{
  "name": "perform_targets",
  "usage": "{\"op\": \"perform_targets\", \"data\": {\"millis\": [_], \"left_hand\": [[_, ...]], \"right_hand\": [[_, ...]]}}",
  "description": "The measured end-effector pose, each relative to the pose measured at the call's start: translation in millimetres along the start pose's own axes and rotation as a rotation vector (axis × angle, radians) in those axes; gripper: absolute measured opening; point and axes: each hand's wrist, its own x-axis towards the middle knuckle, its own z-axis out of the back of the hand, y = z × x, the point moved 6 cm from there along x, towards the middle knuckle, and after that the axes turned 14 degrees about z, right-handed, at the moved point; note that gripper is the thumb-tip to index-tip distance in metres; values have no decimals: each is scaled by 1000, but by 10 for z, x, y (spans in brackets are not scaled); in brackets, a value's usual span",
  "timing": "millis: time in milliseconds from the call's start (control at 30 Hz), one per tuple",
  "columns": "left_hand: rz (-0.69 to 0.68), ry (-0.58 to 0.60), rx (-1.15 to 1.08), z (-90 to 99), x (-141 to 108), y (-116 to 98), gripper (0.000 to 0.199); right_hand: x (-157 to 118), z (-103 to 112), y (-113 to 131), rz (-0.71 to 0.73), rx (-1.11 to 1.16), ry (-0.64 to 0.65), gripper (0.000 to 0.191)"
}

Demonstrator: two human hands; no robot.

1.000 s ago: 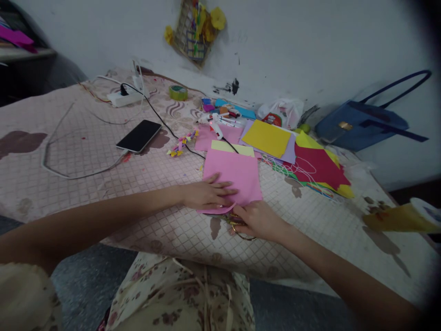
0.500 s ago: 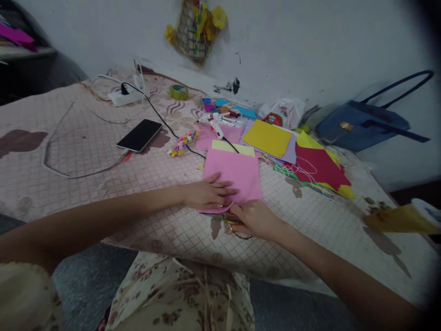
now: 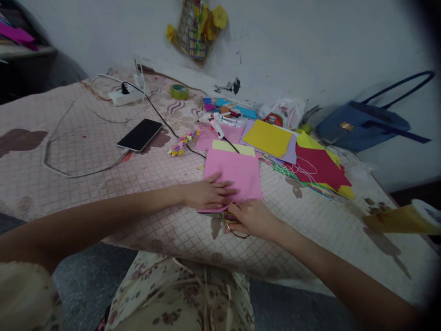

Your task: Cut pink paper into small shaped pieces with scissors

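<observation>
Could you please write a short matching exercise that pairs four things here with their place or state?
Column one
1. Left hand
2. Right hand
3. Smartphone
4. Glue gun

Column two
A. Has a pale cable running from its near end
B. Holds the scissors
C. Shows a small red light
D. Lies spread on the front pink sheet

Right pairs: 1-D, 2-B, 3-A, 4-C

The pink sheet [image 3: 241, 172] looks matt and papery, the scissors [image 3: 221, 215] metallic.
</observation>
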Motion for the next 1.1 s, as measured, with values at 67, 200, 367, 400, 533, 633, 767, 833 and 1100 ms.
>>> {"op": "perform_targets", "data": {"millis": [67, 200, 367, 400, 533, 633, 767, 833, 1100], "left_hand": [[4, 5, -5, 9, 1, -8, 43], [25, 18, -46, 34, 11, -7, 45], [48, 53, -164, 98, -8, 55, 45], [58, 51, -177, 125, -27, 72, 46], [110, 44, -154, 215, -148, 130, 55], [128, 63, -138, 211, -233, 158, 58], [123, 74, -119, 158, -276, 172, 56], [122, 68, -117, 146, -275, 172, 55], [137, 66, -123, 159, -273, 172, 53]], "right_hand": [[-5, 12, 0, 8, 6, -14, 41], [-1, 45, -7, 3, 1, -9, 37], [-5, 49, -13, -23, 15, 27, 35], [-8, 46, -12, -24, 22, 30, 35], [-17, 39, -11, -25, 27, 37, 36], [-19, 45, -12, -24, 21, 34, 36], [-12, 69, -4, -11, 3, 13, 36], [-2, 72, 2, -2, 2, 7, 37], [25, 42, 8, -5, -9, 17, 40]]}}
